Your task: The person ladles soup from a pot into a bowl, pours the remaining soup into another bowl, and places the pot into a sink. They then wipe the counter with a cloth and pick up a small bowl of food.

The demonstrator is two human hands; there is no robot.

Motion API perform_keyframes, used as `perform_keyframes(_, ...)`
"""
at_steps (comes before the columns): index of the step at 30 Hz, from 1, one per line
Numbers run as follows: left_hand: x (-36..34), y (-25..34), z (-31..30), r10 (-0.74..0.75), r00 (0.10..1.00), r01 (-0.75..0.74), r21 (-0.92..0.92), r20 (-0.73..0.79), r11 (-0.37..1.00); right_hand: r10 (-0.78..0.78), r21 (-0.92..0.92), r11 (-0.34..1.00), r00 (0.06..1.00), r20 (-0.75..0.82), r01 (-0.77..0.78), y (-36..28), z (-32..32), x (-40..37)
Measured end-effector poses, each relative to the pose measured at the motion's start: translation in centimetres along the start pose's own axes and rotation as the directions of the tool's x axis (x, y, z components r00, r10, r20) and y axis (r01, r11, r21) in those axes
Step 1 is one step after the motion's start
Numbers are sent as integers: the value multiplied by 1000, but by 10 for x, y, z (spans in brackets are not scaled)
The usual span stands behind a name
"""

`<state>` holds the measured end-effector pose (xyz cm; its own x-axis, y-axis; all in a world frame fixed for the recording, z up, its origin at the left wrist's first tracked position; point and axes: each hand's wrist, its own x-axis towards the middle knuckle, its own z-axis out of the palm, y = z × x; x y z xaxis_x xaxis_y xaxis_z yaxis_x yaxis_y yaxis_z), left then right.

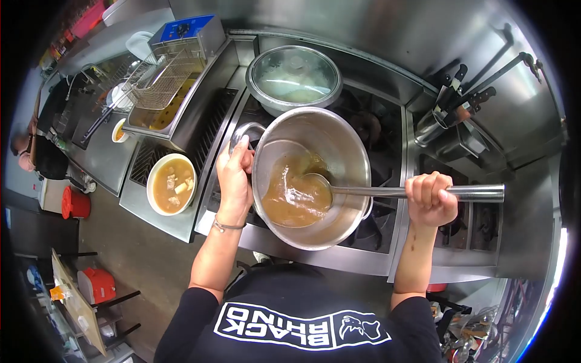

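A deep steel stockpot (351,151) tilts over the stove, with brown broth (296,199) pooled low inside it. My left hand (235,178) is closed round the pot's loop handle (247,131) on the left side. In my right hand (431,196) is the thick metal handle of a ladle (378,191), the fist wrapped round it. The ladle's bowl lies partly sunk in the broth. To the left of my left hand, a white bowl (172,184) holds broth with pale chunks.
Behind the stockpot stands a lidded pot (295,78). A deep fryer (160,115) with a wire basket (163,81) is at the back left. Knives fill a metal holder (431,127) on the right. A person (51,148) stands at far left, near a red bucket (75,202).
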<state>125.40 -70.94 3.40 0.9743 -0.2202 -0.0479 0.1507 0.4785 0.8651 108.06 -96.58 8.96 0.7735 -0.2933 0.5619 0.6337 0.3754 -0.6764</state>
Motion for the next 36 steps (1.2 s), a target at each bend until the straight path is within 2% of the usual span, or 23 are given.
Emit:
perform_keyframes(2, -9, 2, -1, -10, 1000, 10, 1, -10, 1000, 20, 36, 999, 992, -124, -16, -1, -4, -8)
perform_keyframes(4, -17, 0, -4, -7, 996, 0, -78, -87, 997, 21, 52, 999, 983, -184, -12, -1, -7, -17)
perform_keyframes(6, -27, 0, -6, 3, 994, -10, -67, -108, 998, 34, 69, 997, 970, -240, -18, -2, -7, -23)
perform_keyframes(8, -37, -1, -5, 63, 993, -71, -82, -96, 994, 58, 94, 995, 919, -390, -22, -3, -7, -26)
perform_keyframes(9, -43, 0, -2, 86, 988, -94, -54, -132, 994, 61, 101, 995, 920, -386, -24, -3, -9, -27)
perform_keyframes(11, -52, -3, -4, 102, 985, -111, -64, -140, 992, 94, 147, 989, 853, -514, -21, -3, -17, -28)
perform_keyframes(15, -74, -4, -3, 132, 975, -156, -124, -181, 980, 121, 171, 985, 813, -570, -26, -4, -25, -31)
perform_keyframes(22, -106, 14, -2, 205, 937, -245, -114, -282, 963, 103, 190, 982, 845, -525, -2, -16, -18, -23)
perform_keyframes(26, -128, 29, -11, 232, 881, -307, -124, -412, 944, 88, 201, 979, 868, -489, 14, -21, -2, -11)
perform_keyframes(32, -171, 55, -29, 320, 813, -400, -69, -486, 914, 117, 244, 969, 932, -344, -31, -9, 39, -1)
perform_keyframes(33, -179, 62, -31, 309, 781, -391, -38, -543, 920, 121, 252, 967, 946, -299, -44, -5, 50, -1)
perform_keyframes(36, -205, 78, -48, 335, 733, -414, 3, -592, 910, 131, 254, 963, 981, -144, -92, 8, 85, -9)
